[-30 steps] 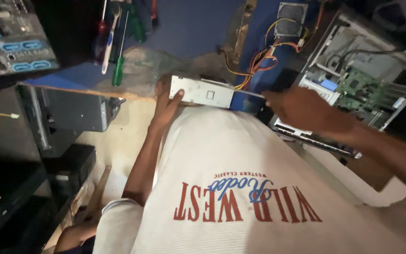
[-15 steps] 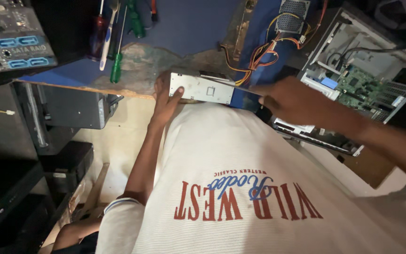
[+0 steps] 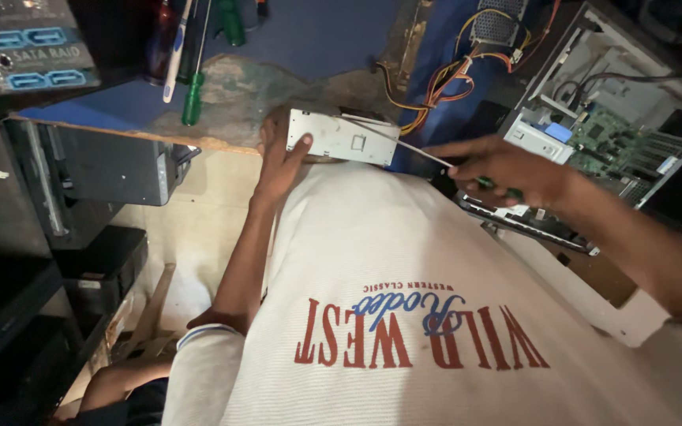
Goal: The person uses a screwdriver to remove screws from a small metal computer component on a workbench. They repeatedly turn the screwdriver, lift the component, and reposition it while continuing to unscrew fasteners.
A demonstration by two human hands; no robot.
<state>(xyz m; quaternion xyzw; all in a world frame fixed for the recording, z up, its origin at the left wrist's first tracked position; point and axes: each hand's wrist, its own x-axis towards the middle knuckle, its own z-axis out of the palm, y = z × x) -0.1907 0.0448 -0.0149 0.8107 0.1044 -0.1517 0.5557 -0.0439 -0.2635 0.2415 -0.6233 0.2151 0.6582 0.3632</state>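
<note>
My left hand (image 3: 279, 162) grips the left end of a grey metal drive unit (image 3: 343, 136) resting at the near edge of the blue-topped workbench (image 3: 317, 39), just above my white printed shirt. My right hand (image 3: 507, 170) is closed around a green-handled screwdriver (image 3: 436, 158). Its thin shaft angles up and left, and the tip meets the top edge of the drive unit.
An open computer case (image 3: 617, 134) with a green circuit board lies at the right. A bundle of coloured wires (image 3: 444, 75) sits behind the drive. Several screwdrivers (image 3: 192, 71) lie at the back left, next to a motherboard box (image 3: 25, 47). Black equipment (image 3: 96, 170) stands under the bench.
My right hand has shifted left toward the drive unit, bringing the screwdriver shaft onto its top edge. The left hand keeps its hold.
</note>
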